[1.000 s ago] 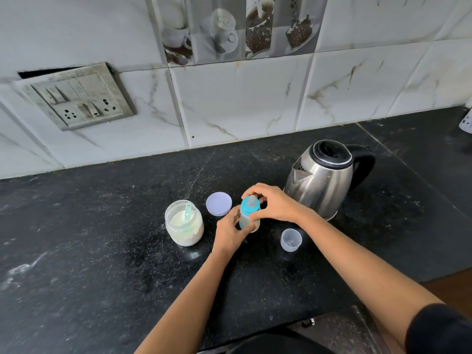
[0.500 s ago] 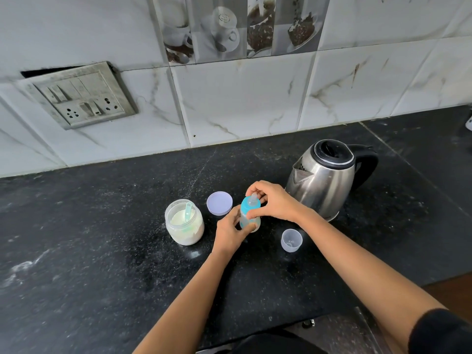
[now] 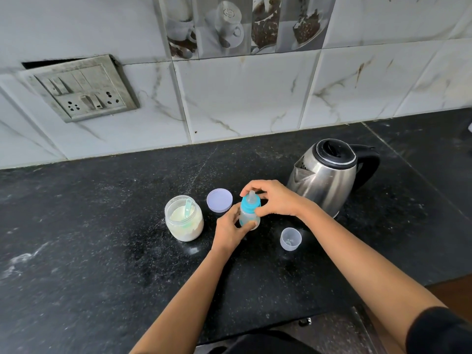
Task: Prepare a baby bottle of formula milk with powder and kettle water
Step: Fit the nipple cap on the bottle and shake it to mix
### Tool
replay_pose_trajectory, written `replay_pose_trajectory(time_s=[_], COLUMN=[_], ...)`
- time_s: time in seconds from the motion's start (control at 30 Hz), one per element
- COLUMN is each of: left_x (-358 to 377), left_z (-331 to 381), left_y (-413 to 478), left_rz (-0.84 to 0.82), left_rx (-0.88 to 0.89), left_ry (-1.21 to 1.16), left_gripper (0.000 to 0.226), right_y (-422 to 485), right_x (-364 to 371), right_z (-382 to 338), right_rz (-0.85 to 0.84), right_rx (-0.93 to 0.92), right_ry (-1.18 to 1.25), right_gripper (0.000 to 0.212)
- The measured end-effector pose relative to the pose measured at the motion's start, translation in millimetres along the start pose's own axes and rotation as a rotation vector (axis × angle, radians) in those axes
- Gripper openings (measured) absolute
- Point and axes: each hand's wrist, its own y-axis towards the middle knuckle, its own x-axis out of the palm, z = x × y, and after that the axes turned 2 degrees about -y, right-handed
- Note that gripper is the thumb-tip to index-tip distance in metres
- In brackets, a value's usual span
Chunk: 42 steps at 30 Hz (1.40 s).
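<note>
On the black speckled stone counter (image 3: 76, 251), a small clear baby bottle with a blue collar and teat (image 3: 249, 210) stands upright at centre. Left hand (image 3: 231, 229) has its grip wrapped round the body; right hand (image 3: 274, 200) pinches the blue collar. At nine o'clock sits an open glass powder jar (image 3: 184, 218); at two o'clock, a steel kettle (image 3: 329, 175).

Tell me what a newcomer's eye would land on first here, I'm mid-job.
First the baby bottle with its bright blue collar at the centre of the black counter, its body held by the left hand while the right hand grips the collar. Next, the shiny steel kettle just behind and right of it. Then the open powder jar with a scoop inside, to the bottle's left.
</note>
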Motion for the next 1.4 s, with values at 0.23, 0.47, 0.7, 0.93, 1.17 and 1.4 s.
replay_pose_trajectory(time_s=[0.23,0.47,0.7,0.93,1.17,1.4], left_x=[0,0,1,3,2,2], left_z=[0,-2,0,2,0,-1], left_y=[0,0,0,-2,-1,-1], left_rz=[-0.003,-0.002,0.010,0.025,0.010,0.010], left_rx=[-0.001,-0.013,-0.013,-0.013,-0.023,-0.026], left_ry=[-0.009,-0.002,0.008,-0.010,-0.016,-0.019], left_gripper=[0.055,0.055,0.057,0.052,0.053,0.057], right_y=[-2,-6,0,4,-11,-14], right_x=[10,11,-3,4,12,21], right_z=[4,7,-1,-12,2,15], right_rz=[0.089,0.140,-0.025,0.099,0.217,0.001], right_rx=[0.054,0.011,0.030,0.077,0.241,0.089], right_ry=[-0.043,-0.043,-0.060,-0.252,-0.396,0.178], right_gripper=[0.062,0.049,0.052,0.043,0.046,0.063])
